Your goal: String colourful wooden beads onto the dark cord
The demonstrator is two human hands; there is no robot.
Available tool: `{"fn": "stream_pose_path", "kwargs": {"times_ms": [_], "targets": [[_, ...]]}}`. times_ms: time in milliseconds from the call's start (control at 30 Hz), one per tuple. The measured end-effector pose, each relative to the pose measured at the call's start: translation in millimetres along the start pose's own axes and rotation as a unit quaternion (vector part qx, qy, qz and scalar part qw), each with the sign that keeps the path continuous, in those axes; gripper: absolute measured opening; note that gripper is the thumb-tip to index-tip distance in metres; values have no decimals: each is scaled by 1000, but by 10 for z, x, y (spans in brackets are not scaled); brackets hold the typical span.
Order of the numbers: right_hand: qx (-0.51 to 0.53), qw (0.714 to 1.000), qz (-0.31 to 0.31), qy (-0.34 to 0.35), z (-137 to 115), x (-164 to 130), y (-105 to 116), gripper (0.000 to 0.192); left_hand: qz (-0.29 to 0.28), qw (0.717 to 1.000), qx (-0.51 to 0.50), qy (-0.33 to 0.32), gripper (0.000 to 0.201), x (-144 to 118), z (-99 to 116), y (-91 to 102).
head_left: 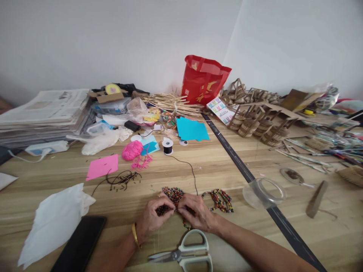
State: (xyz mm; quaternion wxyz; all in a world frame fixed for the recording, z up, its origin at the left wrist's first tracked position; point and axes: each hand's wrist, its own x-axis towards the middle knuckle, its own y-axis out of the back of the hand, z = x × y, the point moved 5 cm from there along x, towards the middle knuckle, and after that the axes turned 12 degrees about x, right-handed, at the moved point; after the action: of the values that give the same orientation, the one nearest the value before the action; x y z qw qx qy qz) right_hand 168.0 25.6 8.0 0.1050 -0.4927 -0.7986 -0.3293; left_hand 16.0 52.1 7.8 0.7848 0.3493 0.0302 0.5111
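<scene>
"Two bare hands at the near middle of the table; what are they on?"

"Beads. The left hand (pixel 154 214) curves around the near left part of a heap of small multicoloured beads (pixel 172 193), thumb and forefinger pinched together at the tips."

"Holding one?"

"I cannot tell; whatever is between the tips is too small."

"And the right hand (pixel 198 213)?"

"Fingers curled, tips just beside the left ones at the heap's near edge. I cannot tell whether it holds anything."

"What's about them?"

"Looped strands of beads (pixel 222 200) lie just right of the right hand, scissors (pixel 195 247) nearer, blades to the left. Farther off, a black cord (pixel 193 172) runs from an upright spool (pixel 167 148) toward the right hand."

"Left side?"

"A black phone (pixel 81 243) beside a white sheet (pixel 53 223); beyond them, pink yarn (pixel 132 150)."
</scene>
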Motion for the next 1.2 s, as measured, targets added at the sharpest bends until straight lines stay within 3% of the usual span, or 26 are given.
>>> {"fn": "stream_pose_path", "kwargs": {"times_ms": [1200], "targets": [[-29,999,24,15,-7,-6,-11,7,0,1000,13,9,9,-9,-57,-6]]}}
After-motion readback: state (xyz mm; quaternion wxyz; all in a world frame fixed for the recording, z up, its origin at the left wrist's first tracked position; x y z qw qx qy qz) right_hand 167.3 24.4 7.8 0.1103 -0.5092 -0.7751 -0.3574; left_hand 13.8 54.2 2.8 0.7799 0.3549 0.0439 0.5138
